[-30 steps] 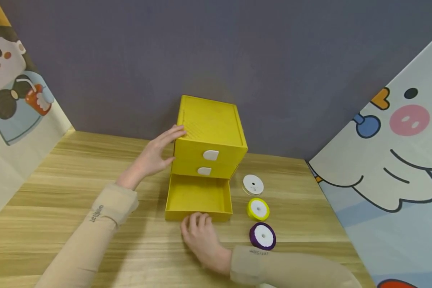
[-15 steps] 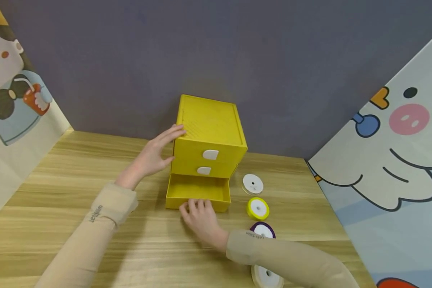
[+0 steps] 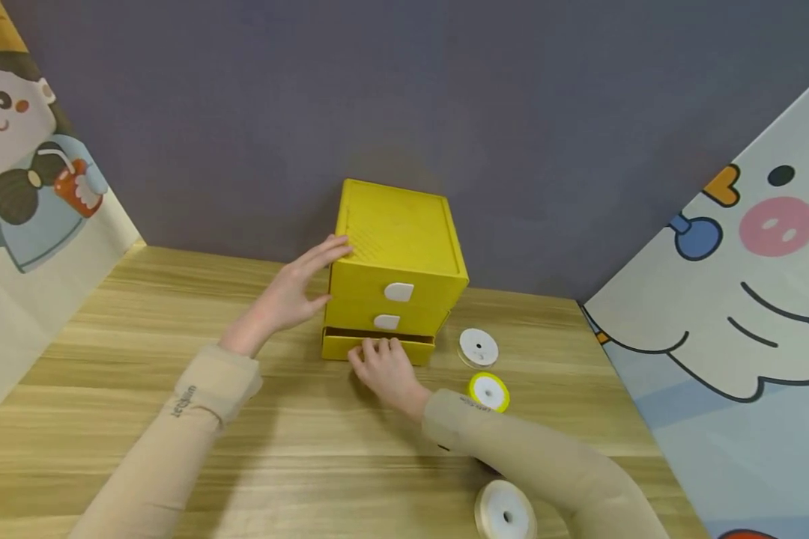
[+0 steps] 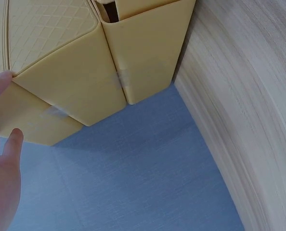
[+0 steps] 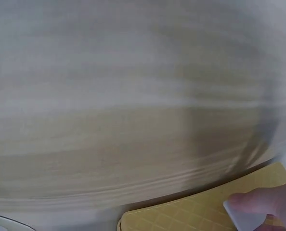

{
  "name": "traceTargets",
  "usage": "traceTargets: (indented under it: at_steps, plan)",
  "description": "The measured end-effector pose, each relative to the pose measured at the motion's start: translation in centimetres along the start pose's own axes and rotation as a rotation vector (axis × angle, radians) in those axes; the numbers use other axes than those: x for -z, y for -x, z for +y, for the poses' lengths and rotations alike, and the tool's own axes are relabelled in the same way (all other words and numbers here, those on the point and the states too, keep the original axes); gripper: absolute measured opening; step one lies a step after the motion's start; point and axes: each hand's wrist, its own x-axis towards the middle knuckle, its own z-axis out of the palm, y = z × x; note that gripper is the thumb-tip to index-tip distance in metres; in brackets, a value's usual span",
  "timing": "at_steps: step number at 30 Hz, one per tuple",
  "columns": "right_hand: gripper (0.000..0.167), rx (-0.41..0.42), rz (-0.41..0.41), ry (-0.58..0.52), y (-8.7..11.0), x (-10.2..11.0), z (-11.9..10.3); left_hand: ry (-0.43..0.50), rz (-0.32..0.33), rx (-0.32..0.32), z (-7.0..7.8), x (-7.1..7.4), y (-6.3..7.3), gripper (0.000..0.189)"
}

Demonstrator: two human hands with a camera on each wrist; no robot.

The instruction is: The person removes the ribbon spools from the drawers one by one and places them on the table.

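A yellow three-drawer box point(image 3: 404, 224) stands near the back wall, its upper two drawers pushed in. The bottom drawer point(image 3: 337, 347) sticks out slightly, with a narrow dark gap above its front. My right hand point(image 3: 387, 376) is at this drawer's front; in the right wrist view its thumb and a finger pinch the white pull tab point(image 5: 246, 219). My left hand point(image 3: 290, 296) rests against the box's left side, straight fingers over the top edge and thumb lower down by the side. The left wrist view shows those fingers spread along the yellow panels point(image 4: 71, 77).
To the right of the box lie a white ribbon spool point(image 3: 479, 347) and a yellow ribbon spool point(image 3: 489, 391), the latter partly under my right sleeve. A cream ribbon spool point(image 3: 505, 510) lies nearer. The sleeve almost wholly hides a purple spool. A grey wall point(image 3: 243, 135) stands behind.
My right hand has moved forward, and the bottom drawer has slid from well out to nearly in. The left hand stays at the box. My right sleeve now covers the purple spool.
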Motion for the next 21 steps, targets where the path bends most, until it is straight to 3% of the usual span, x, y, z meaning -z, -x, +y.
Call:
traceTargets:
  at_steps: [13, 21]
  plan:
    - [0.018, -0.058, 0.068, -0.045, -0.3, -1.2, -0.1, -0.004, -0.018, 0.014, 0.4, 0.0, 0.1, 0.084]
    - [0.018, -0.05, -0.005, -0.071, -0.7, -0.9, -0.3, -0.03, -0.035, 0.043, 0.4, 0.0, 0.3, 0.084]
